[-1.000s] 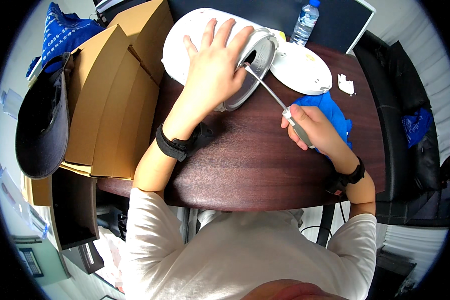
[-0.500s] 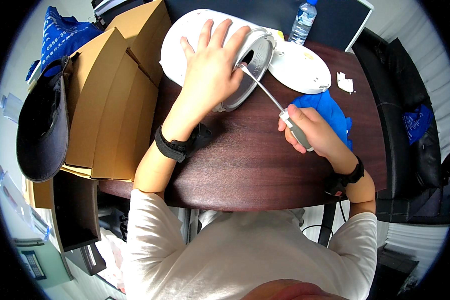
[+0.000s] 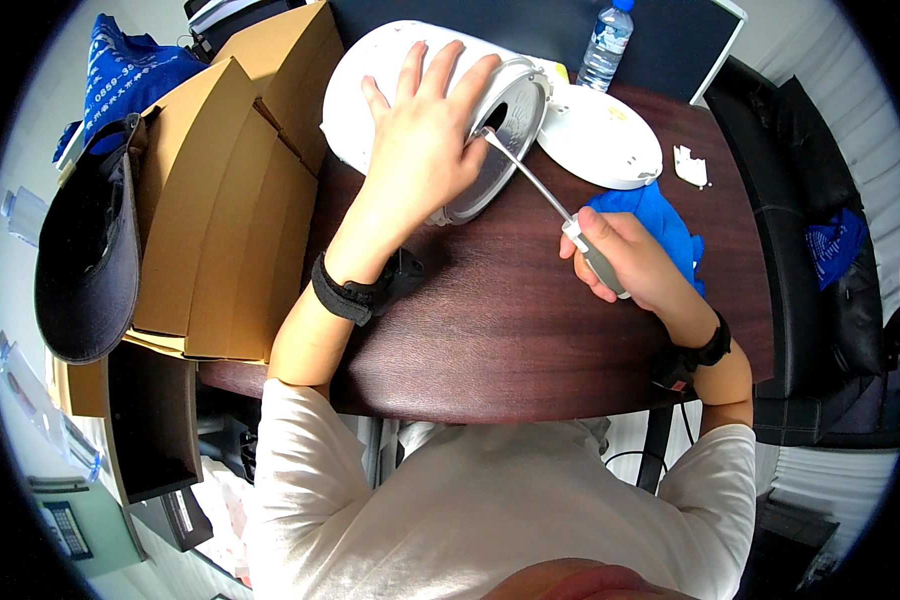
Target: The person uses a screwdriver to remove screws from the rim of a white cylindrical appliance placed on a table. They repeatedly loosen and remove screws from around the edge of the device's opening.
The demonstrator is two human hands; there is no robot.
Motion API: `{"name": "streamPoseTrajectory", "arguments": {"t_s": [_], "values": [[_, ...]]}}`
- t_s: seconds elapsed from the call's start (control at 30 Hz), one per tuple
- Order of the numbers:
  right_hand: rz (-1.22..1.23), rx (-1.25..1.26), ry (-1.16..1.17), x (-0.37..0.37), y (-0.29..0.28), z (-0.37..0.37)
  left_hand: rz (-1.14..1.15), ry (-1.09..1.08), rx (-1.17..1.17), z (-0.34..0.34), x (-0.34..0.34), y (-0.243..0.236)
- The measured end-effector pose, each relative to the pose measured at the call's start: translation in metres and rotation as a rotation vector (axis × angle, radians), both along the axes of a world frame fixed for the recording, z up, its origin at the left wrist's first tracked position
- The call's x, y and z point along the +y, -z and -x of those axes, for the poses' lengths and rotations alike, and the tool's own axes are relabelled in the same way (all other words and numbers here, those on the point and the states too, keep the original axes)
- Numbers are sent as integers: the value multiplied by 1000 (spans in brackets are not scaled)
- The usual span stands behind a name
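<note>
A white rounded appliance lies on its side at the far part of the table, its open metal-rimmed end facing right. My left hand rests on its body with fingers spread, the thumb near the rim. My right hand is closed around the grey-and-white handle of a screwdriver. The shaft slants up and left, and its tip meets the rim beside my left thumb; the exact contact is partly hidden. Right of the opening sits a round white cover. A blue cloth lies partly behind my right hand.
Cardboard boxes stand along the table's left side, with a dark cap at their left. A water bottle stands at the back. A small white piece lies on the dark wood table. A black sofa is at right.
</note>
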State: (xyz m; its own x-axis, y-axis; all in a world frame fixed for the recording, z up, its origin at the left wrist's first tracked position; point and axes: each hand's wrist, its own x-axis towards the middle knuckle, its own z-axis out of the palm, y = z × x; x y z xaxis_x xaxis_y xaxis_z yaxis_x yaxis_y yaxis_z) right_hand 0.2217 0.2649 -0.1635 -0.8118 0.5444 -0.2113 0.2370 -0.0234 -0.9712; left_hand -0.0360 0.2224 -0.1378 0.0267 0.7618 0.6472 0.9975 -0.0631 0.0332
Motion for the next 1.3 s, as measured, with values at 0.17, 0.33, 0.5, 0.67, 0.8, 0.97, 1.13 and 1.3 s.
{"name": "streamPoseTrajectory", "arguments": {"t_s": [0.17, 0.33, 0.5, 0.67, 0.8, 0.97, 1.13, 1.3], "values": [[-21, 12, -11, 1, 0, 0, 0, 2, -7, 0, 0, 1], [6, 17, -18, 1, 1, -1, -1, 1, -4, 0, 0, 0], [3, 9, -27, 0, 0, 0, -7, 1, -2, -1, 1, 1], [57, -45, -60, -6, -12, 3, -4, -3, -7, -1, 0, 1], [48, -106, -35, -15, -26, 4, -1, 0, 5, -2, -1, 0], [-1153, -287, 105, -11, -21, 3, -3, 3, 11, -1, -1, 0], [-1567, -456, 338, -9, -40, 4, 13, -8, 7, 0, -3, 0], [-1626, -194, 391, 14, -28, -2, 8, 5, -8, 0, -2, -1]]}}
